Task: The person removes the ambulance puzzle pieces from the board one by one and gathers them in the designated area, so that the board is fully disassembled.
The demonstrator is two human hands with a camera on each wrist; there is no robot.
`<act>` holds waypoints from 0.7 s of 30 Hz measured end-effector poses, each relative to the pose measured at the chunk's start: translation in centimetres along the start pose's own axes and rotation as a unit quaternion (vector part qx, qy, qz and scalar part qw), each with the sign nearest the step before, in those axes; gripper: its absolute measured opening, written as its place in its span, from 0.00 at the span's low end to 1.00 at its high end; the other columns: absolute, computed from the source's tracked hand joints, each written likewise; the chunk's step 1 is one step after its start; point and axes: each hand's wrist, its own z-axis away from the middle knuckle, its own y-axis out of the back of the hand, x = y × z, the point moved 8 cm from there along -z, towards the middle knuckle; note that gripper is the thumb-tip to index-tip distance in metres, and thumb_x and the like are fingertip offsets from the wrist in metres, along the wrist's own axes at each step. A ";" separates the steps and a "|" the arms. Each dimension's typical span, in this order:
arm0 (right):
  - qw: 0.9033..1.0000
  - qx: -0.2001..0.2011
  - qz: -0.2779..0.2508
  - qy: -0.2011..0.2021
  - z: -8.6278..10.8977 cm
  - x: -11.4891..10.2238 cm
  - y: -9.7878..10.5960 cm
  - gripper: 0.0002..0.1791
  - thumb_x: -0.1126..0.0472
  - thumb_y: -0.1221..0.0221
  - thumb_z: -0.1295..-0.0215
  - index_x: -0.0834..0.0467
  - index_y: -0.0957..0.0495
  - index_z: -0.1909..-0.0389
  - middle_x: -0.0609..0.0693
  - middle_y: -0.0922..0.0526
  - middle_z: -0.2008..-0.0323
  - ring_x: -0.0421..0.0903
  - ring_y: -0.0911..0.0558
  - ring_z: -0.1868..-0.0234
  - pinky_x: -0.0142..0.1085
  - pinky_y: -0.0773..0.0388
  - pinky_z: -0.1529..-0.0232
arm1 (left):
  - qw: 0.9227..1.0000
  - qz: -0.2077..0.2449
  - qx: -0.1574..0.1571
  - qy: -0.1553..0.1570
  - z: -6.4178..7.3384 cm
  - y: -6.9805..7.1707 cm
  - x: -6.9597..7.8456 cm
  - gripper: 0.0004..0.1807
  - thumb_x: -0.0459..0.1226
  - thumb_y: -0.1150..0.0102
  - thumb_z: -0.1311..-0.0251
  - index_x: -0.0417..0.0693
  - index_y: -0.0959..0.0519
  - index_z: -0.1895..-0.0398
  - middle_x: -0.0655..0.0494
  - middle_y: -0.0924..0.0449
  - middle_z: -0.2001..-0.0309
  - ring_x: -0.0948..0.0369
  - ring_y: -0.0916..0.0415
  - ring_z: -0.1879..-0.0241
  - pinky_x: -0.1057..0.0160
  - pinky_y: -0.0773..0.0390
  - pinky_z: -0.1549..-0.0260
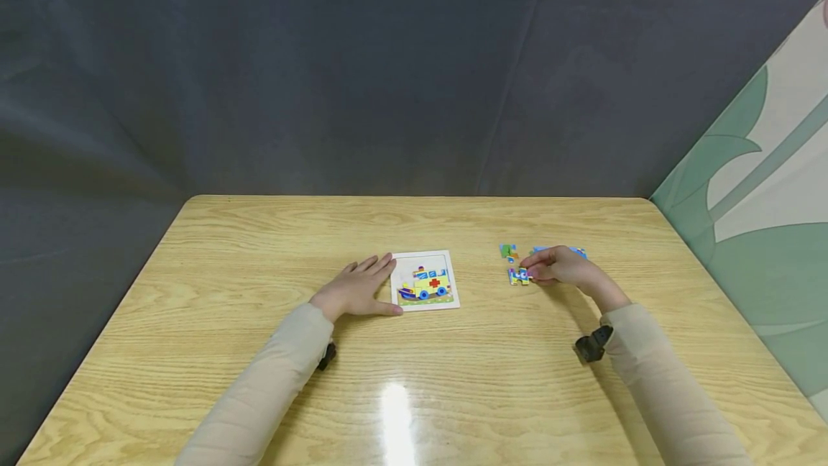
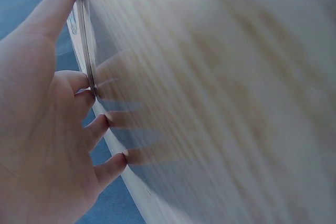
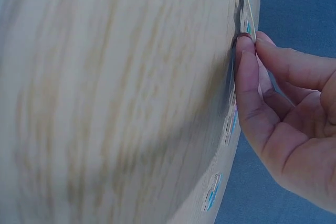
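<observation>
A white-framed jigsaw puzzle board [image 1: 420, 255] lies on the table, its lower part filled with a yellow ambulance picture [image 1: 427, 285]. Fingers spread, my left hand [image 1: 359, 290] rests at the board's left edge, with thumb and fingertips touching the frame. Seen from the left wrist, that hand [image 2: 47, 119] lies against the board's thin edge [image 2: 84, 40]. To the right of the board, my right hand [image 1: 559, 267] pinches a blue, yellow and purple puzzle piece [image 1: 520, 276] between thumb and fingers. In the right wrist view the same hand [image 3: 294, 114] shows the pinch edge-on.
Just beyond the pinched piece lies a green and orange puzzle piece [image 1: 507, 251]. Blue puzzle pieces [image 1: 578, 252] are partly hidden behind the right hand. The wooden table [image 1: 291, 229] ends at a dark curtain [image 1: 362, 92], and a leaf-patterned panel [image 1: 744, 236] borders its right side.
</observation>
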 end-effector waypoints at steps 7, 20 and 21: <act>1.000 0.000 0.003 -0.004 0.0 -0.1 -0.1 0.21 0.69 0.48 0.32 0.79 0.33 0.42 0.53 0.17 0.56 0.30 0.20 0.64 0.28 0.19 0.59 | 1.000 0.006 0.001 0.002 0.0 0.0 0.0 0.52 0.66 0.51 0.42 0.54 0.60 0.23 0.59 0.68 0.22 0.52 0.66 0.22 0.44 0.60 0.25; 1.000 0.004 0.006 0.001 0.0 -0.2 0.1 0.21 0.71 0.50 0.32 0.79 0.34 0.42 0.58 0.18 0.55 0.30 0.21 0.63 0.29 0.19 0.59 | 1.000 0.006 -0.001 0.002 0.0 0.1 0.0 0.52 0.66 0.51 0.41 0.53 0.60 0.23 0.59 0.68 0.22 0.52 0.66 0.22 0.44 0.60 0.25; 1.000 0.005 0.008 0.002 0.0 -0.2 0.1 0.21 0.71 0.50 0.32 0.79 0.34 0.42 0.60 0.19 0.54 0.30 0.21 0.63 0.29 0.19 0.59 | 1.000 0.006 -0.001 0.002 0.1 0.0 0.0 0.52 0.66 0.51 0.41 0.53 0.60 0.23 0.59 0.68 0.22 0.52 0.66 0.22 0.44 0.60 0.25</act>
